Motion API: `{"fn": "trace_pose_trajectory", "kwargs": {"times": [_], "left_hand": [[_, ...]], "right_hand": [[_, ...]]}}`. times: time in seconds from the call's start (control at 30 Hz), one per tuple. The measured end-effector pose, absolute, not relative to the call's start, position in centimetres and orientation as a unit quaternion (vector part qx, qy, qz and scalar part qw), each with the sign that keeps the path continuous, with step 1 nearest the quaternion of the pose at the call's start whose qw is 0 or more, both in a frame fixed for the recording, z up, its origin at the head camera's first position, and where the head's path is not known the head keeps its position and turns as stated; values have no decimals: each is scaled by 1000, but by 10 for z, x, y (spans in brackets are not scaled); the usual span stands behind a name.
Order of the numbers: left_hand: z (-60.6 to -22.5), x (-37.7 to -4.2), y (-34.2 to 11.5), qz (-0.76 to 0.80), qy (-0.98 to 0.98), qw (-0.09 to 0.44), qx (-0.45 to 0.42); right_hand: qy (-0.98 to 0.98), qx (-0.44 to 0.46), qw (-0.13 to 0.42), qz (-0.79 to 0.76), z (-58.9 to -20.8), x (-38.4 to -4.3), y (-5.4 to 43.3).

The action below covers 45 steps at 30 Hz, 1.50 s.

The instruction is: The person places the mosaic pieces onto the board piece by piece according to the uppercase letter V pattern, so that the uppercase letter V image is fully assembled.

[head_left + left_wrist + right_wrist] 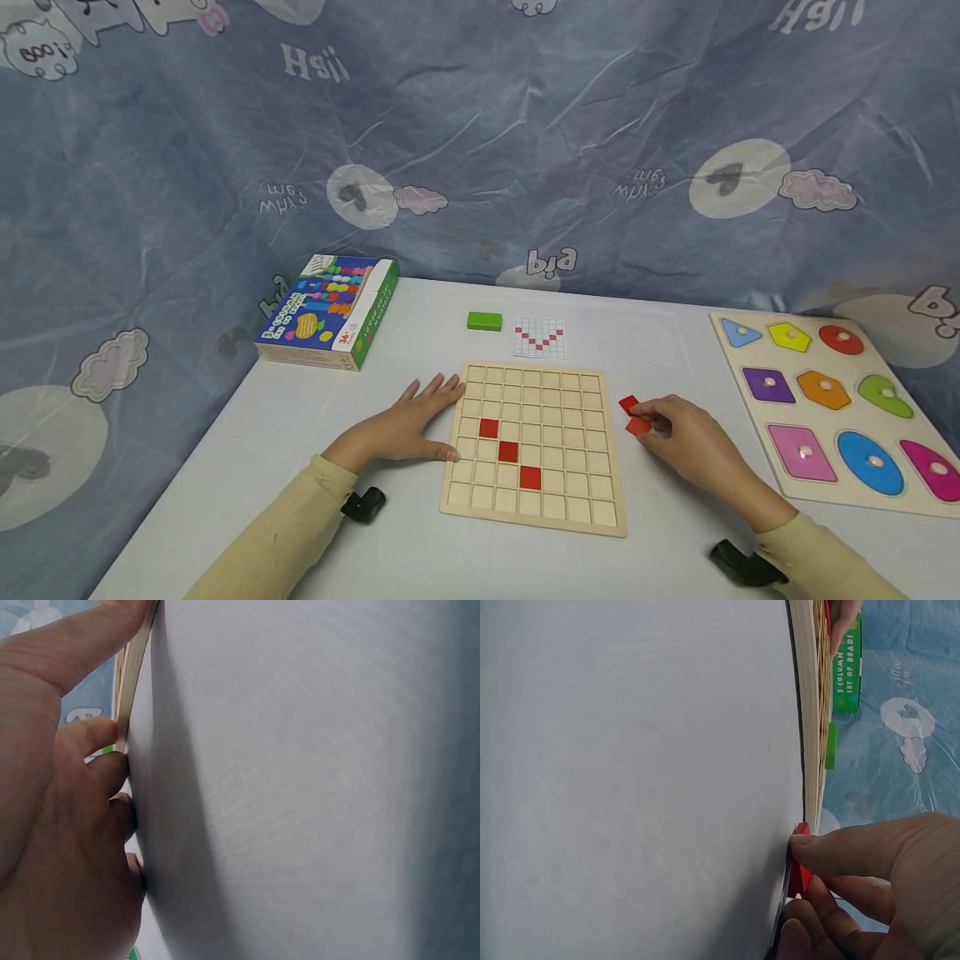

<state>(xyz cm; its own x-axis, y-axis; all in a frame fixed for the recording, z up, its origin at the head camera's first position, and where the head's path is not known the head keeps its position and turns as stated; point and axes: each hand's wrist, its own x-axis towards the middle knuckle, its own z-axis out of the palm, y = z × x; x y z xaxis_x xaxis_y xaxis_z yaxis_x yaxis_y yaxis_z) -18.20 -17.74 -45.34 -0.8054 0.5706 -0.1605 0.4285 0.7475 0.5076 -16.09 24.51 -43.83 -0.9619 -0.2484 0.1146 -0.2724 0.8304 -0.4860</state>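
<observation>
A wooden grid board (567, 526) lies on the white table, with three red square tiles set in its cells in a slanting line. My left hand (405, 427) lies at the board's left edge with fingers spread; in the left wrist view its thumb (82, 645) meets the wooden edge. To the right of the board, my right hand (693, 442) pinches a red square tile (638, 426) between thumb and fingers. Another red tile (628, 404) lies just beyond it. The right wrist view shows the thumb (847, 851) on the pinched tile (799, 874), close over the table.
Behind the board lie a green block (484, 321) and a pattern card (539, 338) with red squares in a V. A bead-set box (326, 312) stands at the back left. A shape puzzle board (813, 408) with colourful knobbed pieces lies at the right.
</observation>
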Motion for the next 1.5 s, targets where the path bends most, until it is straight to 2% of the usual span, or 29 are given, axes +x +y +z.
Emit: {"fn": "trace_pose_trajectory", "kwargs": {"times": [0.43,1.13,1.43,1.5], "left_hand": [[-453,-182,-178,230,922,154,271],[-452,-182,-177,227,923,158,268],[-453,-182,-178,230,922,155,270],[-453,-182,-178,232,922,154,270]], "right_hand": [[-956,158,7,247,-438,-162,247],[-951,174,26,255,-440,-158,247],[-935,189,81,290,-440,-159,244],[-932,188,76,301,-438,-159,242]]}}
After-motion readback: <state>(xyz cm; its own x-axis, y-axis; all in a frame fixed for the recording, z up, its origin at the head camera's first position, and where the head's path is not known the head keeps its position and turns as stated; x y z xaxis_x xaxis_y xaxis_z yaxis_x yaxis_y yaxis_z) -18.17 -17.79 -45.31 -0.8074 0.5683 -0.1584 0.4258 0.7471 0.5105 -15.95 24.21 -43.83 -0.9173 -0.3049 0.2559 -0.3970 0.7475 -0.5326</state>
